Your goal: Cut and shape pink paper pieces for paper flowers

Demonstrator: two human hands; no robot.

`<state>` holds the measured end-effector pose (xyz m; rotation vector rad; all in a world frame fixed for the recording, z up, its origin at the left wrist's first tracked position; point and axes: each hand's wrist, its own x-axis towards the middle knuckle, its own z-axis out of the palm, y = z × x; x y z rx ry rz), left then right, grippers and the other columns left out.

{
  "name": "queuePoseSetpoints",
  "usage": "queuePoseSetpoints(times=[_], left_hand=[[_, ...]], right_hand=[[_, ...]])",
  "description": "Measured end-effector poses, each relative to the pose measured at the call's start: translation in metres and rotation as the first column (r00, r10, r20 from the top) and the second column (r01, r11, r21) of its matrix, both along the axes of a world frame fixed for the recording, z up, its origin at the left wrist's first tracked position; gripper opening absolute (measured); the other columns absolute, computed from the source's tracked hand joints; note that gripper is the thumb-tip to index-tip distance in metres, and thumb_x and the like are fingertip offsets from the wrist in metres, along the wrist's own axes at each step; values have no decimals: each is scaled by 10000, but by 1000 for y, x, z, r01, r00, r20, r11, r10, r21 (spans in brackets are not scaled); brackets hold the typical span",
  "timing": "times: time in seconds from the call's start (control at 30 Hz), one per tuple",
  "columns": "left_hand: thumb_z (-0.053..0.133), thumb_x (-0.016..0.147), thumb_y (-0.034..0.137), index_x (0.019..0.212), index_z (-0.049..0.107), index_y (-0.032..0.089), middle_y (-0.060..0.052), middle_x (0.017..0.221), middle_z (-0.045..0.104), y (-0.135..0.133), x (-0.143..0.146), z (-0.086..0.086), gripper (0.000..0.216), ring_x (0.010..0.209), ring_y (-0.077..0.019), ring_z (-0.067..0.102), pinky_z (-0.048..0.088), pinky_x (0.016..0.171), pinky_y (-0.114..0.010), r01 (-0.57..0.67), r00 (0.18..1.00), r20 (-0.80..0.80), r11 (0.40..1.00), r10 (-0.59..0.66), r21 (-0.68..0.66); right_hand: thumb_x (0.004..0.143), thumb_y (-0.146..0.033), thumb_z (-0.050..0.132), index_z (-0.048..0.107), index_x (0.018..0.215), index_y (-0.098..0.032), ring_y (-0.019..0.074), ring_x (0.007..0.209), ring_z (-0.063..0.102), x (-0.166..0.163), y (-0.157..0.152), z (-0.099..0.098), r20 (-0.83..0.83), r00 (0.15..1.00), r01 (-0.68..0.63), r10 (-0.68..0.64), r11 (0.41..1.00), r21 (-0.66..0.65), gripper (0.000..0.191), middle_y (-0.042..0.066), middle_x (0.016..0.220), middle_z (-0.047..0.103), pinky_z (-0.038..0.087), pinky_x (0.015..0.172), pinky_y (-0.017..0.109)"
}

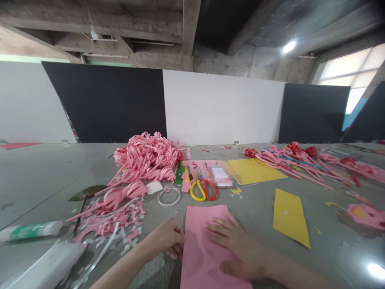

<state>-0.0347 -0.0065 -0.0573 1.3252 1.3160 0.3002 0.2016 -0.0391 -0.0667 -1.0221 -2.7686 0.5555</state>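
Note:
A pink paper sheet (200,241) lies on the grey table (54,168) right in front of me. My right hand (231,239) rests flat on the sheet with fingers stretched out, pressing it down. My left hand (167,237) is at the sheet's left edge, fingers curled and pinching that edge. Just beyond the sheet lie yellow-handled scissors (197,188) and red-handled scissors (209,186).
A heap of curled pink paper flowers (147,158) and pink scraps (111,216) sit to the left. A tape ring (169,196), a glue stick (30,230), yellow sheets (290,216) (254,170), and more pink and red paper flowers (300,158) lie around. Black and white panels stand behind.

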Motion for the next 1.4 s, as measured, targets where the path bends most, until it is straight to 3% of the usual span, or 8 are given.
queuePoseSetpoints(times=[0.47, 0.6, 0.67, 0.77, 0.83, 0.9, 1.07, 1.4], left_hand=[[451, 534, 162, 501, 543, 112, -36, 503, 602, 2, -1, -6, 110, 448, -118, 564, 398, 400, -178, 17, 1000, -23, 999, -16, 38], [405, 618, 102, 568, 536, 117, -48, 528, 600, -8, 8, 2, 141, 483, -149, 594, 422, 431, -210, 88, 962, -270, 987, -48, 138], [381, 670, 89, 700, 573, 110, -85, 615, 628, -18, 15, 8, 195, 547, -191, 617, 454, 499, -278, 190, 847, -530, 917, 27, 351], [331, 739, 87, 985, 557, 108, -170, 1066, 564, -34, 27, 5, 335, 886, -258, 582, 452, 718, -397, 434, 683, -683, 609, 258, 664], [395, 743, 144, 1148, 472, 125, -147, 1244, 449, -39, 32, -9, 413, 1088, -251, 462, 391, 874, -382, 601, 711, -698, 444, 85, 665], [416, 777, 297, 1236, 379, 87, -163, 1294, 384, -40, 33, -27, 507, 1169, -259, 371, 355, 931, -367, 675, 704, -709, 349, -42, 650], [319, 808, 462, 1294, 273, 34, -197, 1346, 231, -35, 29, -53, 649, 1239, -288, 210, 276, 988, -395, 726, 676, -728, 273, -113, 631], [287, 800, 536, 1298, 257, 27, -213, 1349, 164, -38, 32, -41, 713, 1245, -316, 149, 248, 994, -436, 728, 672, -720, 330, -174, 601]], right_hand=[[769, -549, 379, 231, 1320, -269, 261, 1250, 175, -1, 0, 0, 10, 1000, 9, -9, 1000, 14, 635, 50, 1379, 219, 71, 1001, 500], [783, -526, 372, 194, 1332, -255, 265, 1259, 141, 0, 0, -3, 42, 999, -18, 17, 999, 37, 637, 52, 1389, 188, 81, 1007, 485], [796, -492, 371, 168, 1340, -238, 261, 1265, 115, 0, 2, -6, 57, 997, -54, 50, 996, 66, 634, 58, 1392, 174, 79, 1014, 468], [803, -460, 377, 150, 1343, -241, 255, 1268, 102, 0, 3, -10, 66, 995, -81, 75, 992, 96, 625, 53, 1392, 177, 76, 1020, 455], [794, -465, 393, 139, 1342, -258, 259, 1268, 102, 0, 3, -10, 76, 996, -55, 49, 995, 86, 639, 44, 1394, 171, 95, 1014, 463], [781, -481, 409, 112, 1343, -267, 271, 1266, 103, 0, 2, -10, 82, 997, -20, 15, 998, 68, 671, 46, 1399, 151, 106, 1003, 486], [783, -557, 350, 73, 1340, -280, 292, 1264, 93, -2, 0, -7, 74, 997, -9, 6, 999, 39, 682, 40, 1405, 101, 69, 983, 548], [846, -518, 203, 17, 1341, -200, 219, 1275, 96, 21, 29, -28, 118, 962, 224, -248, 956, 189, 617, 55, 1396, 64, 10, 998, 544]])
